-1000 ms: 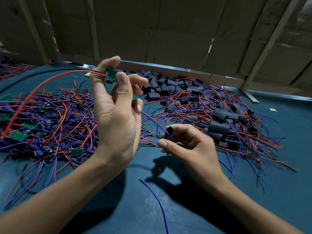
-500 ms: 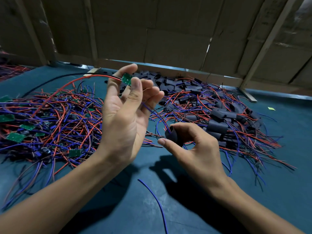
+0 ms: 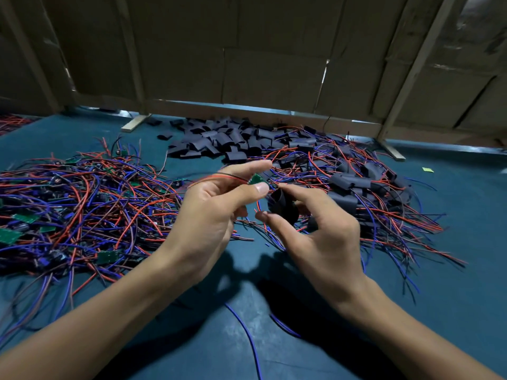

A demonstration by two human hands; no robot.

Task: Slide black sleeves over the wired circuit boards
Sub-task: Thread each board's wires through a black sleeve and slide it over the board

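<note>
My left hand [image 3: 211, 212] pinches a small green circuit board [image 3: 257, 179] between thumb and forefinger, its red and black wires trailing left over the hand. My right hand [image 3: 321, 231] holds a black sleeve [image 3: 284, 205] between thumb and fingers, its open end facing the board. Board and sleeve are a short gap apart above the blue table [image 3: 238, 311].
A heap of unsleeved wired boards [image 3: 82, 204] lies at the left. Loose black sleeves [image 3: 219, 141] are piled at the back centre. Sleeved boards with wires [image 3: 365, 187] spread at the right. A cardboard wall [image 3: 274, 72] closes the far edge. A loose blue wire [image 3: 247, 335] lies near me.
My left hand has come down and to the right with the board, close to the sleeve. My right hand has lifted the sleeve a little toward it.
</note>
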